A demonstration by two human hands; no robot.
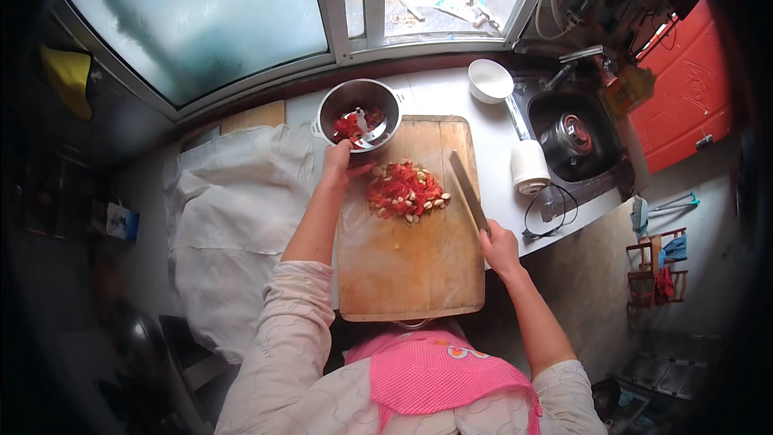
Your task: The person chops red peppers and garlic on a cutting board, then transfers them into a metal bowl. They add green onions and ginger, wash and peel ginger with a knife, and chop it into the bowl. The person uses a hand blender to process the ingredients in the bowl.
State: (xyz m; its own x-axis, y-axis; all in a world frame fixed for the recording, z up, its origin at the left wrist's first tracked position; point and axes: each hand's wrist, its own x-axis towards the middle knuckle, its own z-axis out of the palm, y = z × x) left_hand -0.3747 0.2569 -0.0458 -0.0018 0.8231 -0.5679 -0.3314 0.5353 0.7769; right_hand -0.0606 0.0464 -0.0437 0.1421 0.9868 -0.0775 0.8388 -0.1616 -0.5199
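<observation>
My left hand grips the near rim of a metal chopper bowl with white side handles. Inside it are a blade and chopped red peppers. Right of this hand, a heap of cut red peppers mixed with peeled garlic cloves lies on a wooden cutting board. In my right hand is the handle of a long-bladed kitchen knife. The blade slants up and left over the board's right side, apart from the heap.
A white cloth covers the counter at left. To the right stand a white bowl, the white motor unit of a chopper with a black cord, and a dark sink holding a metal pot. A window is behind.
</observation>
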